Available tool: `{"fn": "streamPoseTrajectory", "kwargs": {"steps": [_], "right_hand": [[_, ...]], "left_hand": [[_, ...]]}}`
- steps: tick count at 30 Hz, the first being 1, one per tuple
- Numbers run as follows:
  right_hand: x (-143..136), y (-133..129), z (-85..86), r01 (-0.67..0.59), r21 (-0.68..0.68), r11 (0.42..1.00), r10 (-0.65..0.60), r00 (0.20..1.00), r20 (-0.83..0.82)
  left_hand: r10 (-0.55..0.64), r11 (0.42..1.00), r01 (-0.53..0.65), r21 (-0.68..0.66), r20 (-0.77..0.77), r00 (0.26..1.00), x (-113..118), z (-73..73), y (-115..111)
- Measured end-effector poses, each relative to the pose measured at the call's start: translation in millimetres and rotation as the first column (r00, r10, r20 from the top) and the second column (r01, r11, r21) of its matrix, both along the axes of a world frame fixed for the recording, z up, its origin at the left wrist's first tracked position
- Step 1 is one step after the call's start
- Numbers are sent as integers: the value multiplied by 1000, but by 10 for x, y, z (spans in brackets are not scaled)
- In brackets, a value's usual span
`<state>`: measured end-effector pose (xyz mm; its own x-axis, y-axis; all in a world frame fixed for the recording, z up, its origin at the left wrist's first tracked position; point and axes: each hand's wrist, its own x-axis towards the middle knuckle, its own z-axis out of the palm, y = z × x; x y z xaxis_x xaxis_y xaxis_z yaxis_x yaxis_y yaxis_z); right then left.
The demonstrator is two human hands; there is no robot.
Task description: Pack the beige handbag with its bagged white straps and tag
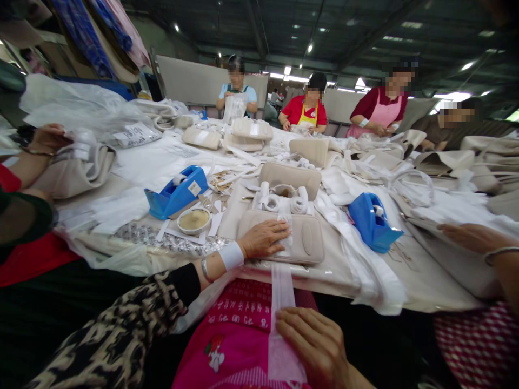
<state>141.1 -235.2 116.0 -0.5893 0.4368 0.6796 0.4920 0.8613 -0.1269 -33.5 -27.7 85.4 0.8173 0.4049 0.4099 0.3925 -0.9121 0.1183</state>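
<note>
A beige handbag (302, 240) lies flat at the table's near edge. My left hand (265, 237) rests on it, fingers stretched out over a translucent white strip across its middle. White-wrapped handle parts (299, 201) sit just behind, against another beige panel (290, 178). From the near edge a long white strip (283, 292) hangs down over my pink apron (231, 346). My right hand (314, 343) is closed at the strip's right edge, fingers together; its thumb is hidden.
Blue tape dispensers (178, 192) (373, 224) stand left and right of the bag. A small bowl of yellowish paste (194, 220) sits near the left one. Co-workers' hands (51, 139) (478, 237) are at both sides. Several people work across the table among beige bags (251, 129).
</note>
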Motion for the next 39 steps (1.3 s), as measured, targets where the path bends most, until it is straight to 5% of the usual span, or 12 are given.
{"fn": "streamPoseTrajectory", "kwargs": {"steps": [4,8,12,15,27,33,39], "right_hand": [[20,420,378,0,-126,992,-8,998,-68],[83,1234,651,185,-272,944,-231,962,-148],[117,1961,646,388,-335,859,-419,908,-23],[136,2269,553,484,-342,806,-481,871,98],[246,2729,402,478,-290,829,-399,870,291],[155,2765,305,461,-244,854,-362,860,358],[179,2802,201,478,-218,851,-375,844,384]], "left_hand": [[9,999,-9,37,0,1000,-3,-4,-6],[25,994,-26,105,11,1000,-4,11,-23],[18,996,-18,86,-2,1000,-2,35,-25],[42,997,-41,63,-16,999,0,59,-30],[173,974,-120,-193,285,943,-29,49,-46],[247,949,-206,-237,157,956,10,130,-101],[247,962,-246,-117,-1,969,48,176,-106]]}}
